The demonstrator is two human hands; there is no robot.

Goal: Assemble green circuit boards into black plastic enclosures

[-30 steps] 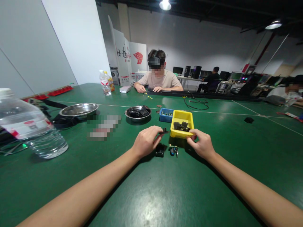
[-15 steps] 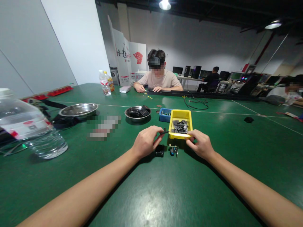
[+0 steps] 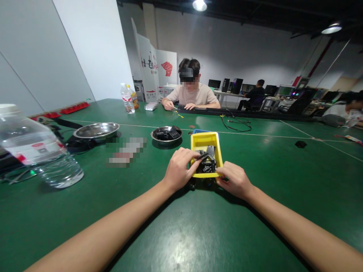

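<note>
A yellow plastic bin (image 3: 194, 141) holds several dark, flat parts (image 3: 209, 164). My right hand (image 3: 234, 178) is closed on the bin's near right corner, and the bin looks tilted toward me. Over its left rim reaches my left hand (image 3: 181, 168), thumb and fingers pinching a thin black part (image 3: 202, 155) above the pile. Under the bin's near edge a small black piece (image 3: 193, 185) shows only in part. Behind the bin a blue bin (image 3: 198, 131) is mostly hidden.
A metal bowl (image 3: 153, 135) of black parts stands left of the bins. Farther left are a metal dish (image 3: 76, 133) and a large water bottle (image 3: 42, 151). Across the green table (image 3: 181, 226) a person (image 3: 195, 92) works beside a black cable (image 3: 235, 124).
My right hand has pulled the yellow bin toward me and to the left, over the small pieces on the table. My left hand with the black part is now above the bin.
</note>
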